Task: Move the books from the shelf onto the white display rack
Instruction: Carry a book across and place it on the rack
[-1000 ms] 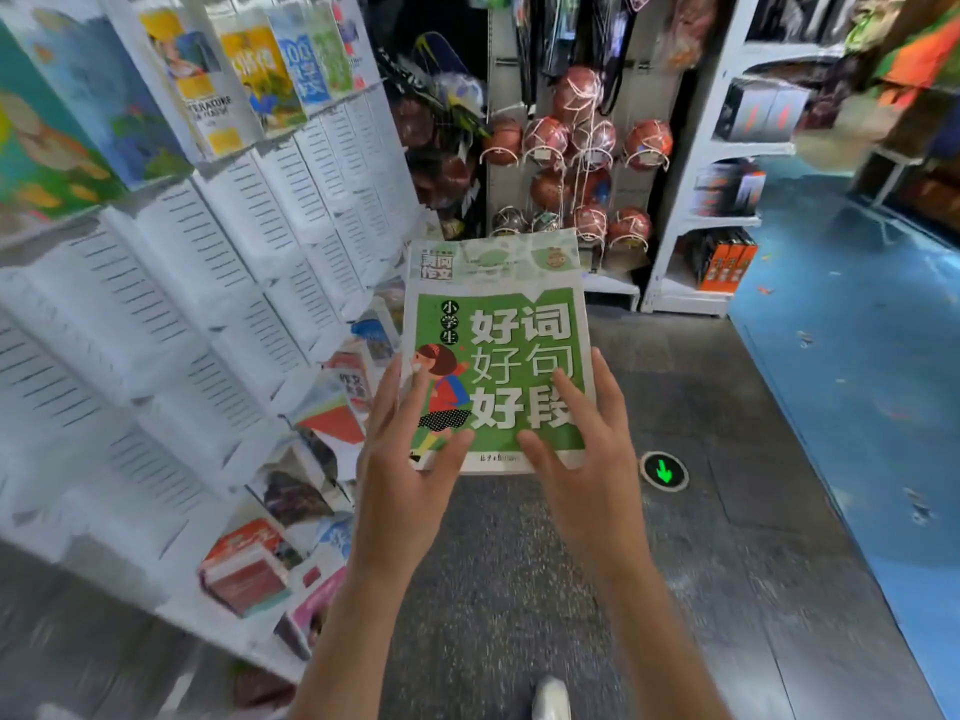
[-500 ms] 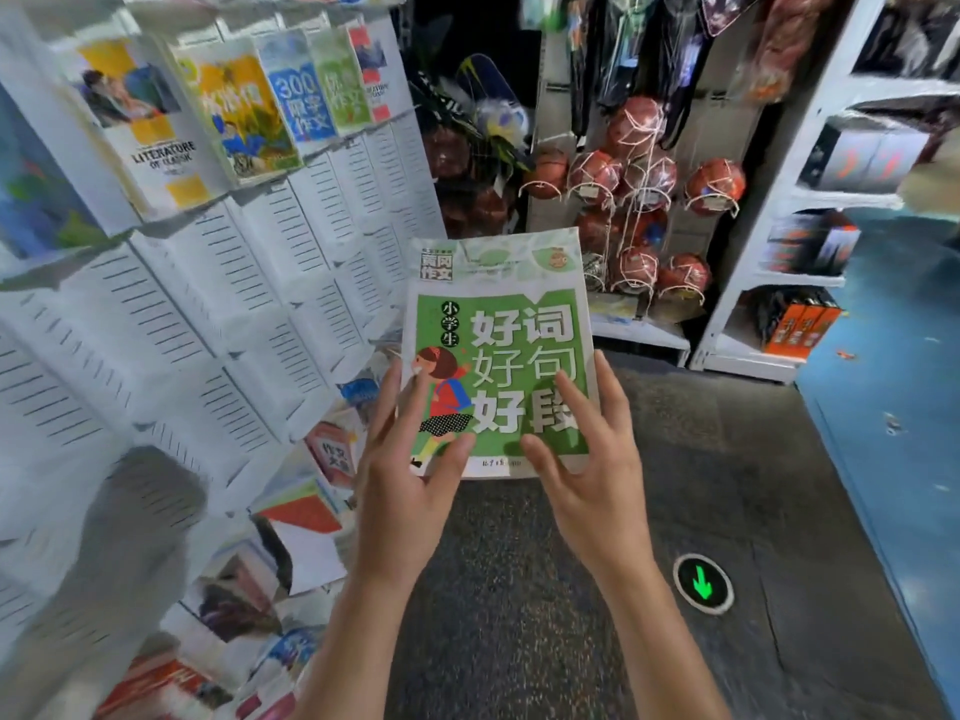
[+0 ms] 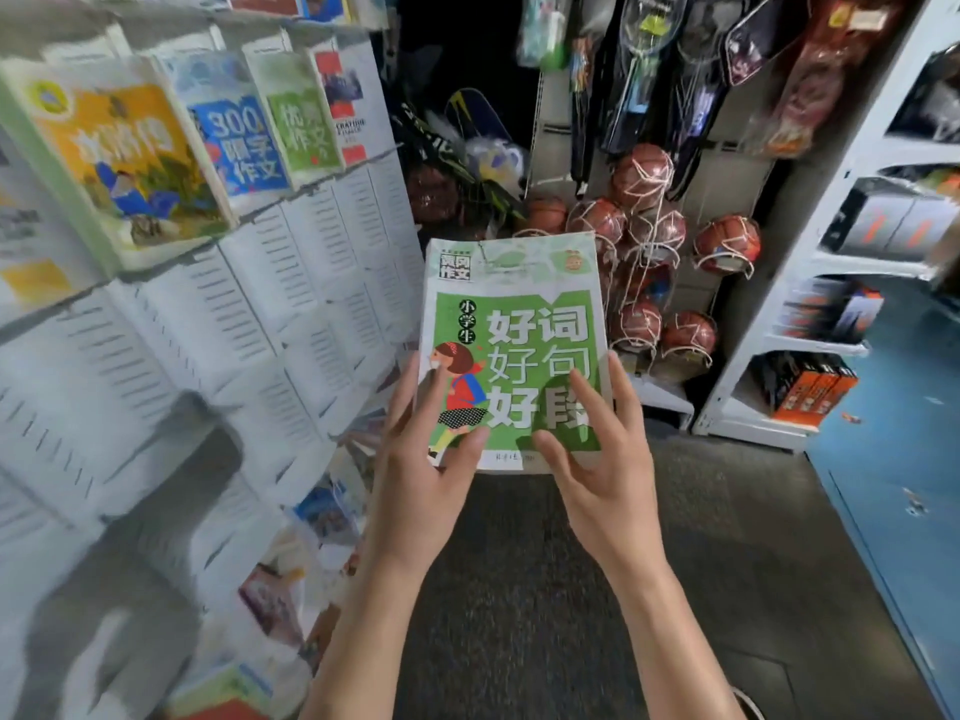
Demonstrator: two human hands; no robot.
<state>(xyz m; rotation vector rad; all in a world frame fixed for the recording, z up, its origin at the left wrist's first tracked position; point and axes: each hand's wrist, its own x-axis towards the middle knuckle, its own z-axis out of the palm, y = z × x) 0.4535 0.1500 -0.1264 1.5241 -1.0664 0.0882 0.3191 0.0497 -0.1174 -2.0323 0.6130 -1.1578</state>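
A green-and-white paperback book (image 3: 514,350) with large white Chinese title characters is held up in the aisle, front cover facing the camera, long axis running away from the person with the title upright and its top edge toward the netted basketballs (image 3: 641,179). Both hands clamp its lower edge: left hand (image 3: 421,485) at the left corner, right hand (image 3: 602,475) at the right, thumbs on the cover. The white slotted display rack (image 3: 218,324) stands just left.

The green book (image 3: 514,350) is showing a glossy paper cover, slightly worn at its edges; the white display rack (image 3: 218,324) is looking like matt slotted plastic; the basketballs (image 3: 641,174) are sitting in white cord netting; the floor (image 3: 519,589) is appearing rough, speckled grey.
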